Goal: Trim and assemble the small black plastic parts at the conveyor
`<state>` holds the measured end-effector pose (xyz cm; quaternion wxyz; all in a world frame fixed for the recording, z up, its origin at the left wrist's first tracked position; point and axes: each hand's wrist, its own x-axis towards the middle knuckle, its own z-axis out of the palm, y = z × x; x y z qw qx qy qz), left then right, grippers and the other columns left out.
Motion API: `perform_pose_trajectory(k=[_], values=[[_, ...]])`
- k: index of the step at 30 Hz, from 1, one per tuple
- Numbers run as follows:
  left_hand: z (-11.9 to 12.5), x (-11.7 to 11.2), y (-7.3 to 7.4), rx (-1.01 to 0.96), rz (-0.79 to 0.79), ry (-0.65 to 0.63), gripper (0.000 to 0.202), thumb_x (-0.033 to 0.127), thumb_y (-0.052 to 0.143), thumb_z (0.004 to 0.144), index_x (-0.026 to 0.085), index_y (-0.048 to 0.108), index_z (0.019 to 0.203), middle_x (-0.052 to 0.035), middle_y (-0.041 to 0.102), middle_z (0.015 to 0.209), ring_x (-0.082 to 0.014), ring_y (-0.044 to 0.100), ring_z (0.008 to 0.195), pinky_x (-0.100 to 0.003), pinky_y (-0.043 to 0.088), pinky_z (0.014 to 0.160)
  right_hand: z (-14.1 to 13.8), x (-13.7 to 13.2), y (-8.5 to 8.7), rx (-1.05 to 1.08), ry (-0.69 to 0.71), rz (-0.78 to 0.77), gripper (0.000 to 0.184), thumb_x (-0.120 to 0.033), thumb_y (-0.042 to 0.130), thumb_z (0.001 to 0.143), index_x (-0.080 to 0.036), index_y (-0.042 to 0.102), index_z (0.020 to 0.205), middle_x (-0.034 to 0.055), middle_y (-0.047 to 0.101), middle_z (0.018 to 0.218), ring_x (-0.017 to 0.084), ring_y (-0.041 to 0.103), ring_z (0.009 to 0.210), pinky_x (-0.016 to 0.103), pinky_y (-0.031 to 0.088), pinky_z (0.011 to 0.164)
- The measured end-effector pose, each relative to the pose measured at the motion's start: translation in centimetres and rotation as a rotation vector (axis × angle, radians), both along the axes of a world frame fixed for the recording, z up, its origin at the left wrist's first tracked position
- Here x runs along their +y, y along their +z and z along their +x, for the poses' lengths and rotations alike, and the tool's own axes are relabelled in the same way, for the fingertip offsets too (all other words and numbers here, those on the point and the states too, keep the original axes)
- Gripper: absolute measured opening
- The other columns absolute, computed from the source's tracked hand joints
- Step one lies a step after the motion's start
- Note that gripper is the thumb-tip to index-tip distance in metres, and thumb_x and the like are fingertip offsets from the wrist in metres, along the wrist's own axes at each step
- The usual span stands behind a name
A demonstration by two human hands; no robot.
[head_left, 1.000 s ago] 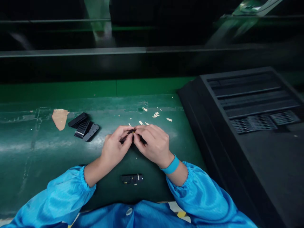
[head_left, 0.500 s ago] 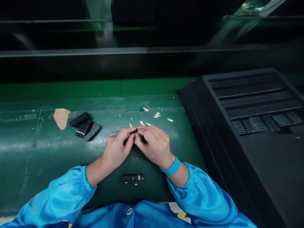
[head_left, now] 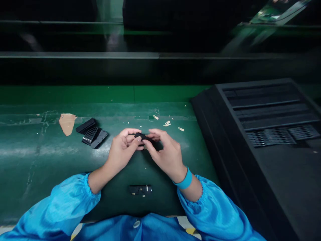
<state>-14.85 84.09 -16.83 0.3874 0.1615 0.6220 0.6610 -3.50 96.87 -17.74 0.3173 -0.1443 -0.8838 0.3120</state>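
Observation:
Between my two hands is a small flat black part [head_left: 141, 136], partly covered by fingers. My left hand [head_left: 123, 144] grips its left end between thumb and fingers. On its right end, my right hand [head_left: 165, 150] holds it with the thumb in front and the fingers behind. Closer to my body, a black plastic module [head_left: 140, 190] with small light-coloured spots lies on the green table [head_left: 112, 204]. Past my left hand sits a pile of black flat parts [head_left: 91, 133], some long and narrow with pale tips.
Small cream-coloured slips [head_left: 167, 123] lie scattered beyond my hands. A tan piece of paper or card [head_left: 67, 124] is at the left. A large black tray [head_left: 273, 160] with slotted rows of dark parts takes up the right side. A dark ledge with a pale rail [head_left: 80, 55] runs behind.
My fingers have loosened from a tight pinch and spread, showing more of the black part. The whole view has shifted slightly.

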Motion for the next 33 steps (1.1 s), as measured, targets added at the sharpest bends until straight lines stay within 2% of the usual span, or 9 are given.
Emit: perform_pose_trajectory(k=[4, 10, 14, 17, 20, 23, 25, 30, 33], values=[[-0.3, 0.1, 0.2, -0.012, -0.015, 0.048, 0.040, 0.044, 0.085, 0.077, 0.016, 0.068, 0.099, -0.0040, 0.078, 0.087, -0.0190, 0.078, 0.081, -0.028, 0.067, 0.070, -0.1, -0.4, 0.0, 0.038, -0.022, -0.088, 0.016, -0.021, 0.070, 0.094, -0.025, 0.064, 0.108, 0.0005, 0.071, 0.085, 0.016, 0.070, 0.075, 0.030, 0.060, 0.072], [-1.0, 0.1, 0.2, -0.040, -0.086, 0.075, 0.042, 0.053, 0.084, 0.075, 0.015, 0.072, 0.088, -0.0037, 0.075, 0.073, -0.0201, 0.077, 0.071, -0.025, 0.064, 0.059, -0.2, -0.5, -0.2, 0.010, -0.028, -0.397, 0.024, -0.025, 0.076, 0.088, -0.026, 0.059, 0.104, -0.0021, 0.071, 0.083, 0.015, 0.070, 0.072, 0.029, 0.061, 0.072], [-1.1, 0.0, 0.1, -0.082, -0.032, 0.059, 0.041, 0.051, 0.081, 0.080, 0.014, 0.075, 0.098, -0.0056, 0.078, 0.082, -0.0182, 0.078, 0.074, -0.024, 0.064, 0.063, -0.5, -0.5, -0.6, 0.045, -0.022, -0.541, 0.021, -0.025, 0.074, 0.088, -0.024, 0.058, 0.100, -0.0022, 0.071, 0.081, 0.014, 0.070, 0.072, 0.027, 0.060, 0.069], [-1.0, 0.0, 0.0, -0.142, 0.021, 0.061, 0.041, 0.042, 0.085, 0.078, 0.015, 0.074, 0.107, -0.0050, 0.080, 0.090, -0.0163, 0.078, 0.076, -0.025, 0.066, 0.073, -0.5, -0.4, -0.5, 0.079, -0.058, -0.487, 0.014, -0.025, 0.073, 0.090, -0.024, 0.060, 0.097, -0.0021, 0.070, 0.080, 0.013, 0.069, 0.069, 0.027, 0.059, 0.067], [-0.8, 0.0, -0.1, -0.170, 0.016, 0.084, 0.034, 0.036, 0.089, 0.075, 0.015, 0.074, 0.098, -0.0030, 0.079, 0.084, -0.0151, 0.077, 0.074, -0.024, 0.065, 0.075, -0.4, -0.5, -0.1, 0.107, -0.036, -0.254, 0.009, -0.019, 0.068, 0.095, -0.025, 0.067, 0.102, 0.0026, 0.075, 0.092, 0.017, 0.072, 0.083, 0.032, 0.062, 0.079], [-0.5, -0.1, -0.1, -0.131, 0.009, 0.082, 0.031, 0.035, 0.087, 0.078, 0.014, 0.073, 0.096, -0.0038, 0.080, 0.085, -0.0159, 0.078, 0.078, -0.024, 0.065, 0.075, -0.2, -0.5, 0.1, 0.137, 0.045, -0.047, 0.023, -0.011, 0.059, 0.098, -0.026, 0.072, 0.112, 0.0062, 0.076, 0.106, 0.019, 0.073, 0.098, 0.036, 0.062, 0.089], [-0.4, -0.2, 0.0, -0.073, 0.011, 0.068, 0.030, 0.035, 0.085, 0.081, 0.014, 0.073, 0.098, -0.0040, 0.080, 0.086, -0.0162, 0.078, 0.079, -0.025, 0.065, 0.075, -0.2, -0.6, 0.1, 0.133, 0.051, -0.060, 0.025, -0.011, 0.059, 0.099, -0.026, 0.074, 0.112, 0.0057, 0.076, 0.104, 0.018, 0.073, 0.095, 0.035, 0.062, 0.086], [-0.4, -0.4, 0.1, 0.127, 0.004, 0.078, 0.025, 0.033, 0.082, 0.084, 0.015, 0.071, 0.098, -0.0014, 0.079, 0.081, -0.0137, 0.077, 0.076, -0.022, 0.062, 0.078, -0.7, -0.4, 0.0, 0.083, 0.042, -0.332, 0.018, -0.014, 0.067, 0.095, -0.025, 0.078, 0.104, 0.0036, 0.076, 0.097, 0.017, 0.073, 0.089, 0.031, 0.061, 0.082], [-0.6, -0.3, -0.1, 0.161, 0.004, 0.101, 0.026, 0.033, 0.081, 0.084, 0.016, 0.071, 0.101, -0.0005, 0.078, 0.080, -0.0126, 0.076, 0.075, -0.021, 0.062, 0.077, -0.9, -0.1, 0.0, 0.071, 0.098, -0.359, 0.020, -0.015, 0.066, 0.095, -0.025, 0.079, 0.107, 0.0039, 0.076, 0.097, 0.016, 0.072, 0.089, 0.030, 0.060, 0.082]])
